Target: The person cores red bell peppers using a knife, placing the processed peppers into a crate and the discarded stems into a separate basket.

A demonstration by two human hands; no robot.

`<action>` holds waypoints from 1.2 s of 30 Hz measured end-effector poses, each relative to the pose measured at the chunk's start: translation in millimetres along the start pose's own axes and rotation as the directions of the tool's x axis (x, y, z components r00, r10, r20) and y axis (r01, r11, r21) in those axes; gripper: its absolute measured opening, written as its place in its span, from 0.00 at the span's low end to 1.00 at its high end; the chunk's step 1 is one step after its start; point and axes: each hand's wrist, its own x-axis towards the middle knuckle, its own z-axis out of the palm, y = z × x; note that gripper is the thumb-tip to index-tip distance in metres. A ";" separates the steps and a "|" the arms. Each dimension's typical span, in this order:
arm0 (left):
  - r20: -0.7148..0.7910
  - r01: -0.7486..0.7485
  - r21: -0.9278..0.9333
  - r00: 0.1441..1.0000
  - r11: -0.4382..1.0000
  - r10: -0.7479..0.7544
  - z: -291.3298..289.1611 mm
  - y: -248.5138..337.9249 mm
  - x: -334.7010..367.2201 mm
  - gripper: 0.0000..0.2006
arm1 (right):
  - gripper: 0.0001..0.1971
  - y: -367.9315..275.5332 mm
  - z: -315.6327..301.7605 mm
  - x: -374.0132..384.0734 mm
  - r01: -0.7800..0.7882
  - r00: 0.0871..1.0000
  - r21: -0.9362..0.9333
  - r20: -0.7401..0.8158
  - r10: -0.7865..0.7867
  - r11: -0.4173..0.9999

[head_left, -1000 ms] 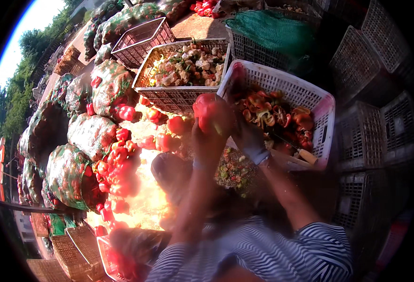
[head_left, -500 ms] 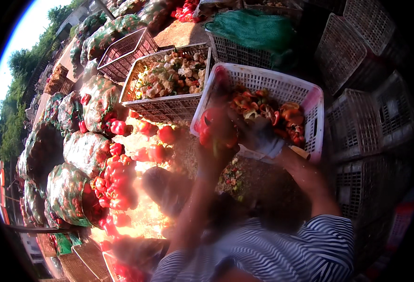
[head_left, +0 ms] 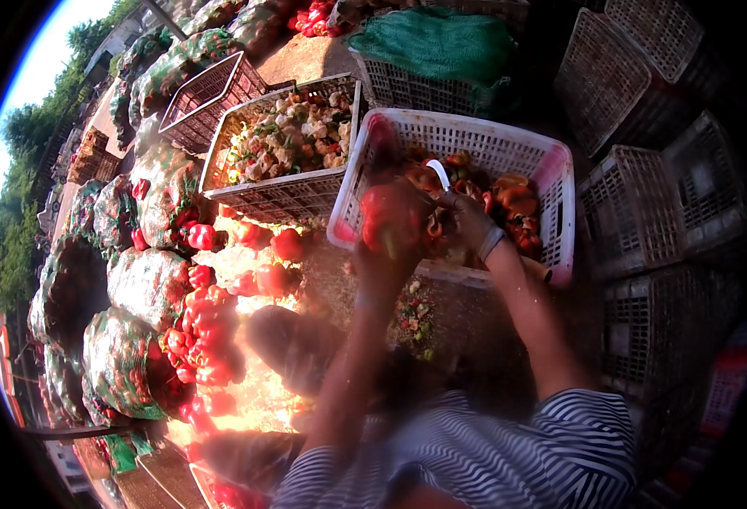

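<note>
A large red bell pepper [head_left: 386, 222] is in my left hand [head_left: 382, 270], whose fingers are wrapped round it from below, over the near left corner of a white plastic crate [head_left: 518, 151]. My right hand [head_left: 468, 222] is closed on a knife with a bright, curved blade [head_left: 440, 174] pointing up and away; the handle is hidden in the fist. The right hand is above the crate, just right of the pepper. Beneath it lie cut pepper pieces [head_left: 516, 200], orange-red and partly in shadow.
A second crate [head_left: 280, 188] with pale pepper cores stands left of the white one. Red peppers [head_left: 208, 318] lie on the ground at left, beside filled net sacks [head_left: 123, 360]. Green netting [head_left: 437, 42] covers a crate behind. Stacked crates [head_left: 632, 204] stand at right.
My right hand has come out of its blur and the knife's curved blade now shows. The pepper remains in my left hand. The whole view has shifted slightly.
</note>
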 end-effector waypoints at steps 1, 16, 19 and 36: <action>0.015 -0.011 0.009 1.000 1.000 0.011 9.3 1.6 0.9 0.22 | 0.18 11.0 -36.4 12.9 -0.145 0.988 0.215 -0.015 0.152 0.966; 0.132 0.270 -0.709 0.958 0.651 -0.254 0.0 56.9 -36.2 0.33 | 0.32 -2.2 50.3 -66.7 0.244 0.695 -0.840 -0.197 -0.691 0.485; 0.139 0.169 -0.848 0.985 0.503 -0.098 -3.2 88.0 -47.0 0.25 | 0.31 10.3 52.0 -74.4 0.325 0.646 -0.805 -0.195 -0.738 0.497; 0.019 0.057 -0.916 0.995 0.398 -0.097 -34.1 121.6 -79.1 0.32 | 0.35 -17.1 98.1 -141.0 0.536 0.756 -0.660 0.097 -0.648 0.527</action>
